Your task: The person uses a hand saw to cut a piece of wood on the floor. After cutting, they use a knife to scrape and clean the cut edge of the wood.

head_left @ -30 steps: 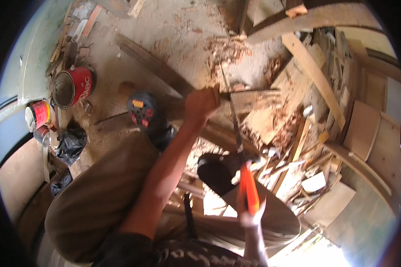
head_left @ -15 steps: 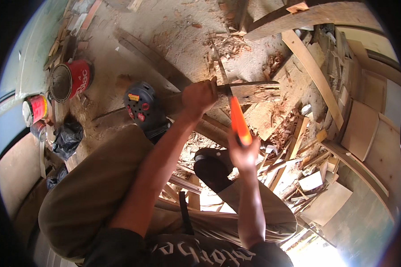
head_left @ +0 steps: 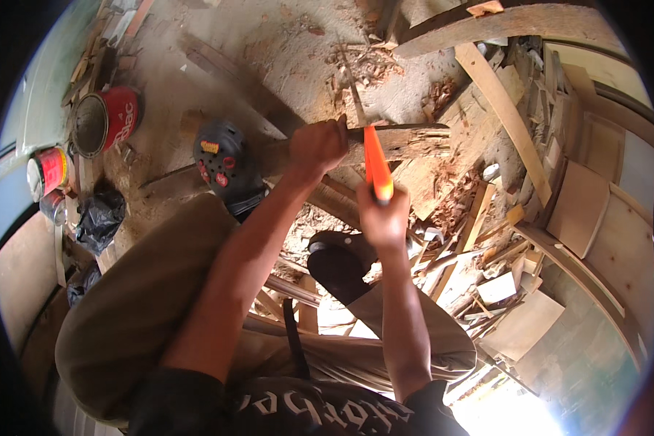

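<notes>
A hand saw [head_left: 375, 161] with an orange handle is in my right hand [head_left: 384, 218], its fingers wrapped round the near end of the grip. The narrow blade points away from me and crosses a rough, splintered wooden board [head_left: 418, 140]. My left hand [head_left: 318, 149] is closed on that board, just left of the saw. Left of this hand, a foot in a dark clog [head_left: 229, 171] with bright charms rests on the board. Underneath, a longer dark plank [head_left: 240, 87] runs at a slant. My other dark shoe [head_left: 340, 261] is below the saw.
Red paint cans [head_left: 109, 122] and a black plastic bag [head_left: 103, 221] stand at the left. Wood offcuts and shavings [head_left: 443, 251] cover the floor at the right. A long pale strip [head_left: 505, 120] leans there, near a curved beam [head_left: 516, 22].
My right hand has pushed the saw away from me, so its handle now meets the board's edge. My left hand keeps its hold. The whole view has shifted slightly.
</notes>
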